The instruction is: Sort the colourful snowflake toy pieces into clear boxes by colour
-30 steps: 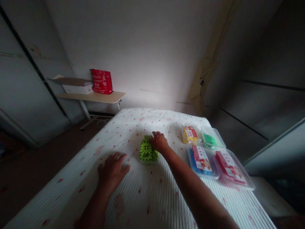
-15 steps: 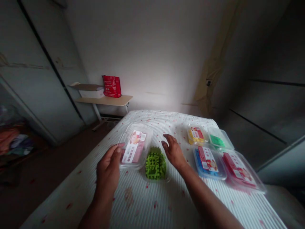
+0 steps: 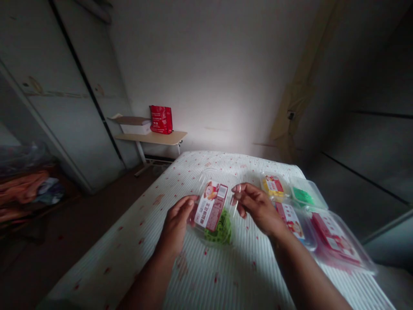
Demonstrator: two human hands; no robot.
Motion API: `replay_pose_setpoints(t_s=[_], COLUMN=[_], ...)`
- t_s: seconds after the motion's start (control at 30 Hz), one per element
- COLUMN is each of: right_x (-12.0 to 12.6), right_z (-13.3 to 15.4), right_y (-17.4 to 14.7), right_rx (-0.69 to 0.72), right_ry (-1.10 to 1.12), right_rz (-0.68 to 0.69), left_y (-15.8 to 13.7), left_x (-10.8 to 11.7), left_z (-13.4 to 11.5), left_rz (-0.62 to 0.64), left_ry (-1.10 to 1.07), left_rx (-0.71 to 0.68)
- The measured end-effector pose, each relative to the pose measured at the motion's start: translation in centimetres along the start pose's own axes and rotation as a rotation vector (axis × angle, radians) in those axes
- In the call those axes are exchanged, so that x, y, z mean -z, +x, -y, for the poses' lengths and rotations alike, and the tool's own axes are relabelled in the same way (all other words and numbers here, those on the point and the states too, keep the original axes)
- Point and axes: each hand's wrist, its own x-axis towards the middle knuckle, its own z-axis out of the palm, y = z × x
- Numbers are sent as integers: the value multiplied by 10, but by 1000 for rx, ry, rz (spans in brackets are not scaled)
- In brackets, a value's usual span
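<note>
Between my hands is a clear plastic lid [image 3: 211,204] with a printed label, tilted over a container of green interlocking blocks [image 3: 222,230]. My left hand [image 3: 177,221] is closed on the lid's left edge, thumb on top. At the upper right edge, my right hand [image 3: 258,206] pinches the lid between thumb and fingers. The label and clear plastic cover the far part of the green blocks; their near part shows below. Whether the lid touches the container, I cannot tell.
To the right stand lidded containers with yellow [image 3: 273,186], bright green [image 3: 303,196], blue [image 3: 295,221] and red [image 3: 335,239] contents. They rest on a striped, spotted bed cover [image 3: 145,258]. Farther back, a small table [image 3: 161,137] holds a red bag [image 3: 161,119] and a box [image 3: 135,125].
The lid has moved right, from beside the green blocks to over them. My right hand, open before, now pinches its right edge. The view has shifted slightly left.
</note>
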Motion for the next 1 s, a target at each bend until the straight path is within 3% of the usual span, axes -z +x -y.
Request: replay_pose_setpoints(t_s=[0.2,0.3,0.4,0.67,1.0], right_x=[17,24,25,21,21], right_z=[-22,-45,-63,-74,-82], right_y=[10,12,15,24,23], right_rx=[-39,-69,-126,-207,-274], right_ry=[-326,-640,-913,-1247,-1231], right_rz=[-211,-190,-136,-102,-135], left_y=[3,-3,-6,7,17], left_x=[-1,-2,-3,-4,-1], left_z=[5,19,26,27,40], left_rz=[174,168,175,177,183], left_ry=[525,820,997,1105,1116], left_rx=[-42,-87,-42,-4,-6])
